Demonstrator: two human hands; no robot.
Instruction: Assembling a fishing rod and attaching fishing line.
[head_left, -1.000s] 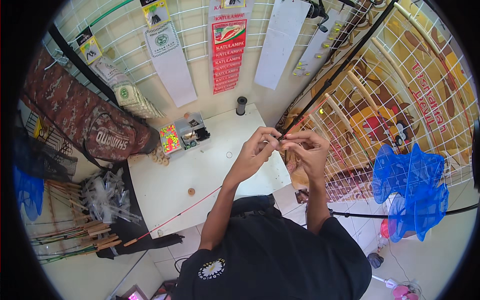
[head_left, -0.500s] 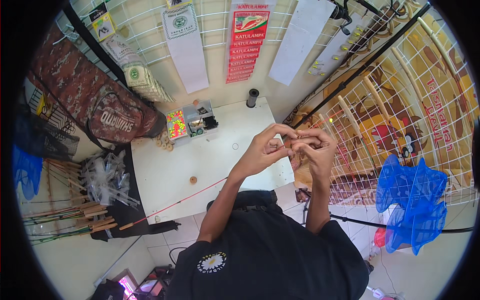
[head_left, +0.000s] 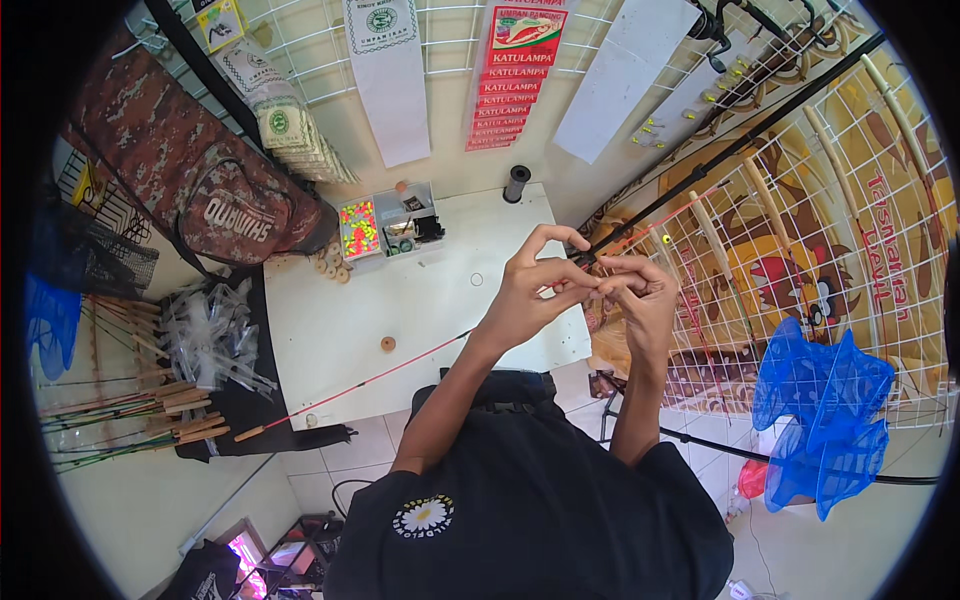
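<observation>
Both hands meet above the white tabletop (head_left: 330,330); the left hand (head_left: 535,290) and right hand (head_left: 640,295) pinch, fingertips pressed together, the thin red-and-black fishing rod (head_left: 360,380), apparently at a joint between sections; the red section slants down across the tabletop; a loosened pinch could let it slide off the edge.
</observation>
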